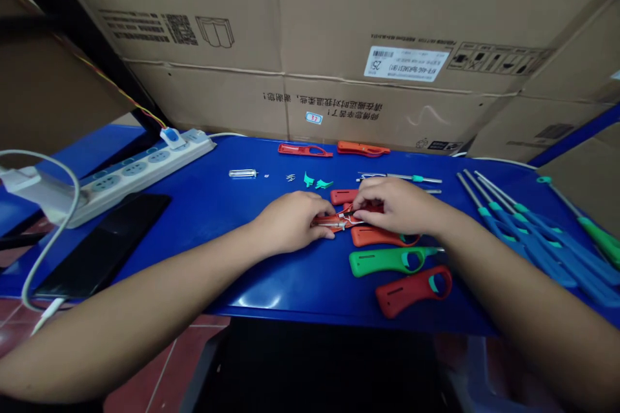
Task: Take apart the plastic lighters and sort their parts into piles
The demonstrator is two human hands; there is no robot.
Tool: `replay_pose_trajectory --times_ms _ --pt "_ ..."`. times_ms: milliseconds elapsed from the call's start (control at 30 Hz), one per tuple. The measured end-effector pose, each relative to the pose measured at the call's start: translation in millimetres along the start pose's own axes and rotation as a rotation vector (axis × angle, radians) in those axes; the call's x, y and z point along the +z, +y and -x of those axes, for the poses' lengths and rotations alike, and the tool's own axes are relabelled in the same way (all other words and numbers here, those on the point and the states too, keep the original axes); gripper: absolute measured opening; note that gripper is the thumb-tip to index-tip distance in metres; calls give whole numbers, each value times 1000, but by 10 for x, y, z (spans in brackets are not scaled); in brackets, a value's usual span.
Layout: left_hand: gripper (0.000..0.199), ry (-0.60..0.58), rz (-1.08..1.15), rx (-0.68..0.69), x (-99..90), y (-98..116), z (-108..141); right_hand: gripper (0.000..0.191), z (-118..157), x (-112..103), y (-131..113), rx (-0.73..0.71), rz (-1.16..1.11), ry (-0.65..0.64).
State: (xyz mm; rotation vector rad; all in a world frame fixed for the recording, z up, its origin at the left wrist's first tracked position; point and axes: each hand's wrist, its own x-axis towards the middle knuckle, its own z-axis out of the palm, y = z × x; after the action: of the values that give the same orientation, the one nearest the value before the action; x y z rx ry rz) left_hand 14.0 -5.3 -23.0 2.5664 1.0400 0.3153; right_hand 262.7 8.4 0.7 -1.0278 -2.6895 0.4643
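Observation:
My left hand grips the rear end of an open orange lighter shell, thumb and fingers on its edges. A clear tube and a thin white wire show inside the shell. Over its front part is my right hand, fingers pinched on a small black part, partly hidden by the fingertips. Just beyond lies a red lighter handle. Nearer to me are an orange handle, a green lighter and a red handle with a teal trigger.
Teal triggers, small metal pieces, a clear tube and two shells, red and orange, lie toward the back. Several blue lighters lie right. A power strip and black phone are left; a cardboard box stands behind.

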Motion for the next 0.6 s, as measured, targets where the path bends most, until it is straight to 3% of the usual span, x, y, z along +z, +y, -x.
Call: replay_pose_trajectory --times_ms 200,400,600 --pt "26 50 -3 32 16 -36 -13 11 21 200 42 28 -38 86" --pt "21 96 -23 67 -12 -31 -15 14 46 204 87 26 -160 212" --pt "15 161 96 106 -77 -11 -3 18 100 64 33 -73 -203 119"
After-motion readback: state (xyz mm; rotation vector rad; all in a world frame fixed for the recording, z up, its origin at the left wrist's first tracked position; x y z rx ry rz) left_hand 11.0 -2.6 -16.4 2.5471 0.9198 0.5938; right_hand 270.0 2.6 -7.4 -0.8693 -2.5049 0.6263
